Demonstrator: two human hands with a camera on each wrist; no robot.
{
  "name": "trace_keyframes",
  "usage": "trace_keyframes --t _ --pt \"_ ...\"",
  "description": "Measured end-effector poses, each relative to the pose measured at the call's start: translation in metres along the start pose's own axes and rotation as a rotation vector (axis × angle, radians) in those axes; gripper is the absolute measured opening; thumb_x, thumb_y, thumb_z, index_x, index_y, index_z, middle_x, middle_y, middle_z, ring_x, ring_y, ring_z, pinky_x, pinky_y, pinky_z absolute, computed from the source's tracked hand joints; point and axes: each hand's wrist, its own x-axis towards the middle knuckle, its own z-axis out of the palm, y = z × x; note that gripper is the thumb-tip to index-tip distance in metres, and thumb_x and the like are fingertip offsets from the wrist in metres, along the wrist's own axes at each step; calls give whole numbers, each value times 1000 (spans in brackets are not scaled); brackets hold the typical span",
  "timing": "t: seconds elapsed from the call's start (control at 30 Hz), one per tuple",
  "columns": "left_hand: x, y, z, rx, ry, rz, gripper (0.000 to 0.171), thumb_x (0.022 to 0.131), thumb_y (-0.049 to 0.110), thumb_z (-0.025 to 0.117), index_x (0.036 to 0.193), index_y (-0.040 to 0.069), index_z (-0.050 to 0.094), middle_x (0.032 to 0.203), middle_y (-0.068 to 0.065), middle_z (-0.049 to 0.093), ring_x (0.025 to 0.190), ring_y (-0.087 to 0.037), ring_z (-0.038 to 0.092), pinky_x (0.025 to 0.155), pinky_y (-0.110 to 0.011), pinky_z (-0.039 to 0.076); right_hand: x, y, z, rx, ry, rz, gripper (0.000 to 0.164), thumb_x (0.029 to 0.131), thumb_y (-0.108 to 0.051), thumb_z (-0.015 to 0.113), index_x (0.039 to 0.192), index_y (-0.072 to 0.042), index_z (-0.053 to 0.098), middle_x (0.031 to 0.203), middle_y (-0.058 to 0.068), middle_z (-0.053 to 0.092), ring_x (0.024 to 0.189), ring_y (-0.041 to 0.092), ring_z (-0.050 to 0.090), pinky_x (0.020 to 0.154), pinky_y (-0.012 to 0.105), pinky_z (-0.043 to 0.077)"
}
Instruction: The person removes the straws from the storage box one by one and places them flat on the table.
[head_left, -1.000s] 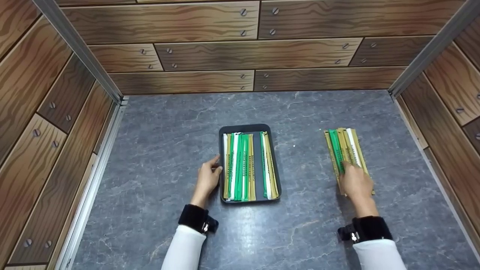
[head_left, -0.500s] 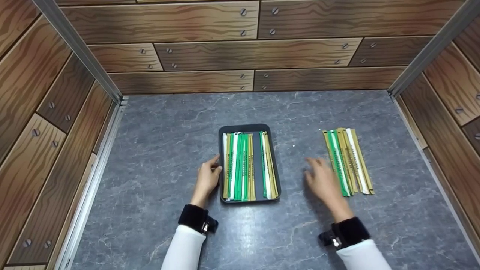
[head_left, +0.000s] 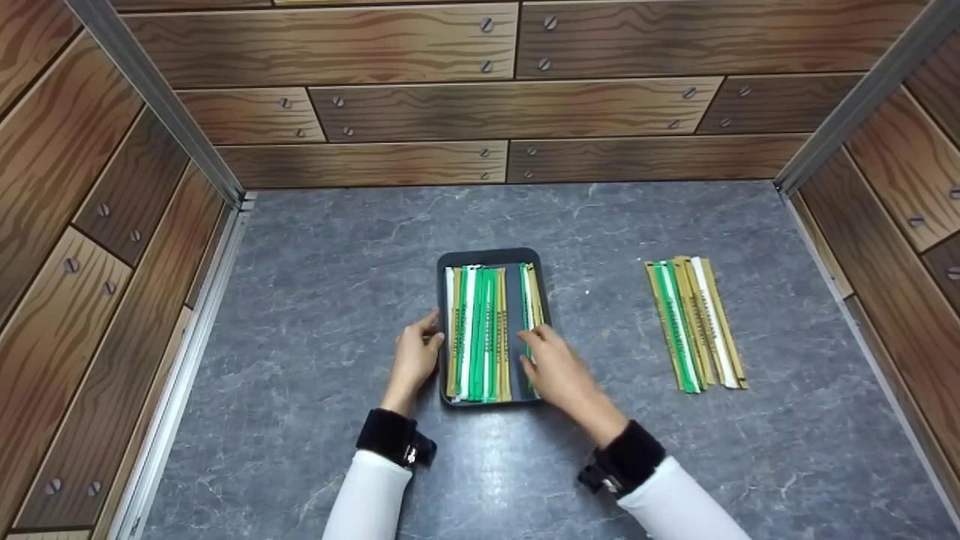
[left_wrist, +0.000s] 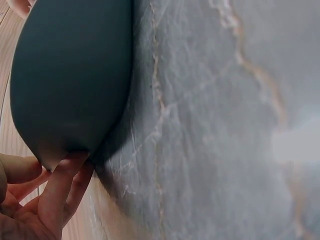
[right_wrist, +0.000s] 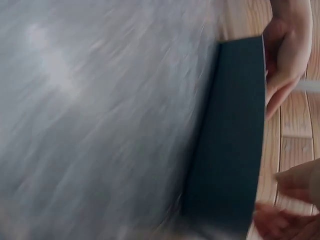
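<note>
A dark tray (head_left: 487, 257) holds long, slim wrapped sticks in green, white and gold. A wide row of sticks (head_left: 480, 330) fills its left part, and a narrower row (head_left: 531, 289) lies along the right wall. Bare tray floor shows between the rows. My left hand (head_left: 415, 356) is at the tray's left wall; in the left wrist view its thumb and fingers pinch the rim. My right hand (head_left: 559, 371) reaches over the right wall and covers part of the narrow row. Its thumb (head_left: 529, 369) and forefinger stand apart, with no stick visible between them.
A second group of wrapped sticks (head_left: 694, 322) in gold, green and white lies on the grey marbled tabletop (head_left: 337, 285), right of the tray. Wood-patterned panels (head_left: 420, 109) enclose the surface at the back and both sides.
My right hand has moved left from the loose sticks to the tray's right side. The green sticks in the loose group are uncovered now. My left hand and the tray have stayed put.
</note>
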Motion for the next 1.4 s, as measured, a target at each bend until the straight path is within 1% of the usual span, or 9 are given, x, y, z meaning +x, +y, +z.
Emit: trace_keyframes --t 0.17,0.27,0.43,0.7,0.87,0.97,1.07,1.23,1.4 --pt "0 -1 0 -6 -5 3 45 96 1 59 141 4 53 112 -21 67 101 -32 65 86 -40 54 6 -14 8 -94 -121 157 48 85 -10 73 128 5 58 116 32 54 99 43 60 80 47 56" --pt "0 -1 0 -6 -8 1 45 96 1 59 141 3 53 112 -21 67 100 -31 66 85 -40 54 9 -17 12 -126 -161 192 47 86 -11 73 127 6 57 115 35 53 101 46 59 83 50 55" --pt "1 -2 1 -2 1 9 45 95 1 60 140 3 54 110 -21 68 98 -31 67 86 -40 54 11 -16 18 -166 -155 177 45 85 -11 74 124 7 60 113 35 55 103 47 57 85 52 53" --pt "1 -1 1 -2 5 8 45 95 1 59 140 4 54 110 -21 68 98 -31 66 86 -40 54 11 -11 19 -168 -139 146 44 82 -5 75 123 7 61 116 35 55 105 46 56 89 51 52" --pt "0 1 1 -10 8 2 46 95 0 60 140 4 54 110 -21 68 98 -31 67 85 -40 55 11 -10 21 -100 -135 125 46 82 -2 75 125 5 61 118 30 57 105 41 56 88 46 53" --pt "0 1 1 -10 9 -2 46 94 0 60 140 4 54 109 -21 68 97 -31 67 85 -40 55 11 -9 24 -52 -107 81 44 81 1 75 123 5 62 116 26 58 105 39 56 87 43 54" --pt "0 1 1 -9 3 -5 46 95 1 59 140 4 53 110 -21 68 98 -31 67 85 -40 55 10 -8 27 -26 -70 47 40 80 3 75 119 5 64 113 24 59 105 38 56 87 43 53" --pt "0 3 0 1 -9 -16 45 96 2 59 141 4 52 111 -19 68 100 -30 66 85 -40 54 12 -5 29 1 -35 77 40 79 3 74 118 7 64 110 24 61 102 38 59 86 44 54" --pt "-1 2 0 0 -9 -16 45 97 2 58 142 5 52 110 -19 68 99 -29 66 84 -40 54 13 -4 29 6 -13 91 39 77 7 68 116 8 65 104 25 62 91 39 64 75 44 57"
